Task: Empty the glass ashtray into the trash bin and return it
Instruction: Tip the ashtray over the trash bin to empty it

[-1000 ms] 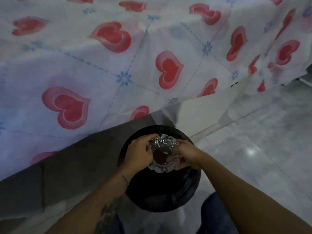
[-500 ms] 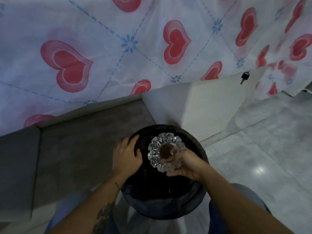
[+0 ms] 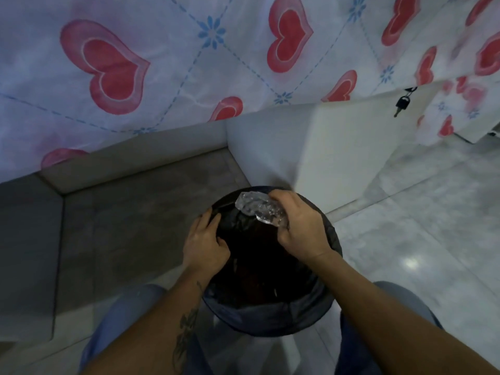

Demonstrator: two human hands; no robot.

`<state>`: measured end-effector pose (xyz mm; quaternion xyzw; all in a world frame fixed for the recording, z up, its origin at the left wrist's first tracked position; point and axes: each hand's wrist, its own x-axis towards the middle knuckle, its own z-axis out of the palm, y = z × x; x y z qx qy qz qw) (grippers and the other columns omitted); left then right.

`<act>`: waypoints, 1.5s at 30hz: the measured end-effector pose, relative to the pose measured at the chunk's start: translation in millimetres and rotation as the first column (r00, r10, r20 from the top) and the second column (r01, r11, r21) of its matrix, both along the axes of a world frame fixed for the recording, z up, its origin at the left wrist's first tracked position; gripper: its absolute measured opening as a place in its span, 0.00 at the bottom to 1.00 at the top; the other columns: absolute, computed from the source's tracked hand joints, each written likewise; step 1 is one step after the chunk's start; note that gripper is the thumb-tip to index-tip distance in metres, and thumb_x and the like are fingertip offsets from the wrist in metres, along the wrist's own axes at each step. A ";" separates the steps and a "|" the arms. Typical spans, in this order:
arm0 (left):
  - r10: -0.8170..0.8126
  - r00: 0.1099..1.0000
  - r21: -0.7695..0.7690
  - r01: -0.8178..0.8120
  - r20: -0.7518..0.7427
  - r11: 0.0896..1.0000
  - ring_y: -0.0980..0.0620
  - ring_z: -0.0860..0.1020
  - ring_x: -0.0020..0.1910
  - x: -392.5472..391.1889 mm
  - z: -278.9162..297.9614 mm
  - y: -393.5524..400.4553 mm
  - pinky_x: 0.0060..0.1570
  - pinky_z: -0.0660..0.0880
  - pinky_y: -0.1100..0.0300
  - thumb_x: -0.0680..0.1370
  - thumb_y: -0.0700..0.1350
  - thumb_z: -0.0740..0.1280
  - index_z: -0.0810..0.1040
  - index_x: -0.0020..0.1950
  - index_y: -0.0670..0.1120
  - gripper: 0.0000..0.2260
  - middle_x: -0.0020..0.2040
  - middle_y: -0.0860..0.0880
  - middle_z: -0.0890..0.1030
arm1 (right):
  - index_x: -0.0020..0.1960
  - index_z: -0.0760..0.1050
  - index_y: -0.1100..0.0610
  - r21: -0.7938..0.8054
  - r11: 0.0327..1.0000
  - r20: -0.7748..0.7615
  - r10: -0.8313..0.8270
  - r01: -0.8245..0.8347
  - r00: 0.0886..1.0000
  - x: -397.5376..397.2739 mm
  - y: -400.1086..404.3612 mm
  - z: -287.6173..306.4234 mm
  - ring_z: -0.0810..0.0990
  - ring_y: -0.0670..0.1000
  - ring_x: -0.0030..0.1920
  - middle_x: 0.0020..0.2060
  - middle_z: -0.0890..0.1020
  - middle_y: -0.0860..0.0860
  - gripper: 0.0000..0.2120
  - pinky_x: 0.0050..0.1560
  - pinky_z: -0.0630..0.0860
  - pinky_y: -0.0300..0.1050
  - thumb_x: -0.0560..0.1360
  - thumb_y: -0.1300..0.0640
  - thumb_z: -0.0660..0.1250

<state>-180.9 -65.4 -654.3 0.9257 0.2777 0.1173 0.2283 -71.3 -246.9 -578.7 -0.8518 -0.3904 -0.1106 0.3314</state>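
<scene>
One glass ashtray (image 3: 259, 209) is tipped steeply on its side over the far part of the open mouth of one trash bin (image 3: 270, 318), its scalloped rim pointing left and down toward the dark inside. The right hand (image 3: 301, 228) holds it from the right, fingers (image 3: 280, 194) curled over the top edge and thumb underneath, closed tight on the glass. What is inside the ashtray cannot be made out from this angle.

The left hand (image 3: 205, 244) rests on the left rim of the bin, its fingers bent narrow and pinching the black bag (image 3: 328, 234) that lines the bin; the thumb lies inside the rim. A dark tattoo (image 3: 186, 331) runs along the left forearm. The two hands are apart, with the bin's dark opening between them.

The bin stands on the floor between the person's two knees in blue trousers (image 3: 124, 320), at the near middle. To the left is a grey step or ledge (image 3: 121, 212). Far of the bin is a white cabinet side (image 3: 311, 147), and on its far right one small key (image 3: 402, 104) with a black head hangs from a lock. A cloth (image 3: 162, 63) printed with red hearts and blue flowers drapes across the whole far side. On the right lies pale, glossy tile floor (image 3: 419, 226).
</scene>
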 end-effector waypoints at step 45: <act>-0.588 0.740 0.358 0.478 0.327 0.802 0.48 0.75 0.68 16.4 84.0 -18.6 0.68 0.72 0.52 0.72 0.41 0.71 0.75 0.69 0.42 0.25 0.70 0.44 0.75 | 0.72 0.69 0.58 -0.100 0.981 0.110 0.175 -0.165 0.978 5.4 -27.1 5.9 0.75 0.59 0.67 0.69 0.72 0.60 0.30 0.62 0.78 0.54 0.73 0.50 0.70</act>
